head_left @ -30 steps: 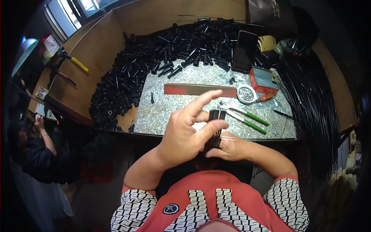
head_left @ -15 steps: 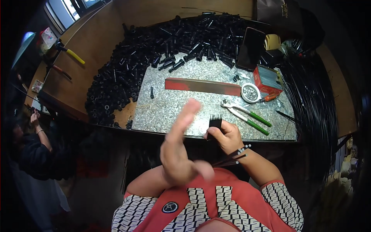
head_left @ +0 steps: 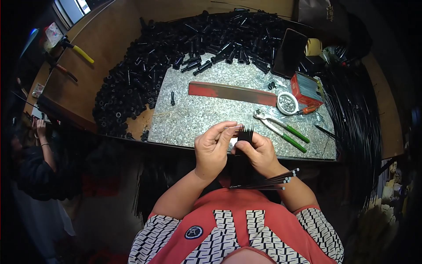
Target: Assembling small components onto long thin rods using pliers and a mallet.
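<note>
My right hand grips a flat row of thin black rods, its thumb pressed across them. Their fine tips stand up above the fingers at the worktop's front edge. My left hand is closed in a pinch beside those tips. Between its thumb and forefinger is a thin wire-like piece reaching toward the tips; its exact kind is too small to tell. Lower down, several dark rods with pale round ends stick out over my right forearm. Whether they belong to the held row I cannot tell.
A speckled worktop carries a red-brown flat bar, green-handled pincers, a white bowl of small metal bits, a red box and a phone. Black tubular parts pile behind; long black rods lie right. Another person sits left.
My left hand has come from a blurred, spread pose in the air to the rod tips, its fingers now pinched. My right hand still grips the row; more pale-ended rods show.
</note>
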Demonstrator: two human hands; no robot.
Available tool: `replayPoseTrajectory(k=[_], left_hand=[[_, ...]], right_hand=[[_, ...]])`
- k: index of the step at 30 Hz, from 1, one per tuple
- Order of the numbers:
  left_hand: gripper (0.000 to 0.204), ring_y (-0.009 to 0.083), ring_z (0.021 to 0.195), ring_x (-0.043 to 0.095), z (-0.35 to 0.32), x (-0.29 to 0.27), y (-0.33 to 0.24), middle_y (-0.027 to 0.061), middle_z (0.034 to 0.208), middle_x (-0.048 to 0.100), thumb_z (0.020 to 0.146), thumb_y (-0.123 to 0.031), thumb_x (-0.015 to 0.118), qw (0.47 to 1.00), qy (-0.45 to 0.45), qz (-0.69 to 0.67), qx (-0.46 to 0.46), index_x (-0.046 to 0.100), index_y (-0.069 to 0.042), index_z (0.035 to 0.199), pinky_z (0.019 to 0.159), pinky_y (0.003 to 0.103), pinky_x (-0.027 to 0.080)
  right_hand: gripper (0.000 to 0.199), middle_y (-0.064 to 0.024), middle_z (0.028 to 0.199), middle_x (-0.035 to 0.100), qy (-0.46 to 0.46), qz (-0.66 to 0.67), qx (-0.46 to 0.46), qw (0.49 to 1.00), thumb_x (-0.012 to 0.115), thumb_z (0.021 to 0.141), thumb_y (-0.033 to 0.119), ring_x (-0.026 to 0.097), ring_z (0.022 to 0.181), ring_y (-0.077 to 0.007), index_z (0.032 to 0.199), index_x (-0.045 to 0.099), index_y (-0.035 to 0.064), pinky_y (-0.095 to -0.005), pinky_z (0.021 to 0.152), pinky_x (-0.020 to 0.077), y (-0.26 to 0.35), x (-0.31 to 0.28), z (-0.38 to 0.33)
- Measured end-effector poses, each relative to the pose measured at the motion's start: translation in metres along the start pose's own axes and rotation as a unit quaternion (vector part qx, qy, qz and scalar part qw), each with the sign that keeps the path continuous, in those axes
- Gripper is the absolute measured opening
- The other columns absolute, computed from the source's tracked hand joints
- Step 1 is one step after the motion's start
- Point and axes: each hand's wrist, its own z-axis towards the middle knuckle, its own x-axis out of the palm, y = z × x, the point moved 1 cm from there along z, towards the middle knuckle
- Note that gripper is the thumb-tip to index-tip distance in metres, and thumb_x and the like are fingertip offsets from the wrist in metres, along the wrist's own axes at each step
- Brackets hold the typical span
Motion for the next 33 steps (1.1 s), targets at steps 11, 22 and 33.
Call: replayPoseTrajectory(k=[11, 22, 33], left_hand=[[0.043, 0.0135, 0.081, 0.063, 0.039, -0.030, 0.000, 0.0147, 0.109, 0.067, 0.090, -0.012, 0.063, 0.984, -0.036, 0.150, 0.084, 0.046, 0.003, 0.127, 0.070, 0.028, 0.053], [0.019, 0.0292, 0.107, 0.047, 0.196, -0.157, 0.036, 0.0108, 0.110, 0.052, 0.079, -0.014, 0.066, 0.587, -0.032, 0.808, 0.053, 0.068, -0.009, 0.097, 0.087, 0.039, 0.040], [0.008, 0.0223, 0.093, 0.058, 0.175, -0.137, 0.008, 0.0094, 0.099, 0.064, 0.082, -0.007, 0.064, 0.749, -0.162, 0.571, 0.294, 0.061, -0.002, 0.085, 0.081, 0.034, 0.045]], right_hand=[[0.018, -0.0042, 0.080, 0.066, 0.026, -0.027, 0.009, 0.999, 0.056, 0.095, 0.015, 0.061, 0.074, -0.0096, 0.088, 0.062, -0.0003, -0.0247, 0.069, 0.0489, -0.008, -0.007, 0.007], [0.022, -0.0037, 0.078, 0.066, 0.025, -0.032, 0.017, 0.999, 0.055, 0.095, 0.018, 0.060, 0.073, -0.0096, 0.084, 0.063, 0.0005, -0.0247, 0.069, 0.0480, -0.003, -0.001, 0.004], [0.021, -0.0033, 0.079, 0.066, 0.023, -0.015, 0.032, 0.999, 0.054, 0.095, 0.018, 0.060, 0.075, -0.0097, 0.085, 0.062, 0.0012, -0.0248, 0.071, 0.0476, -0.002, -0.003, 0.002]])
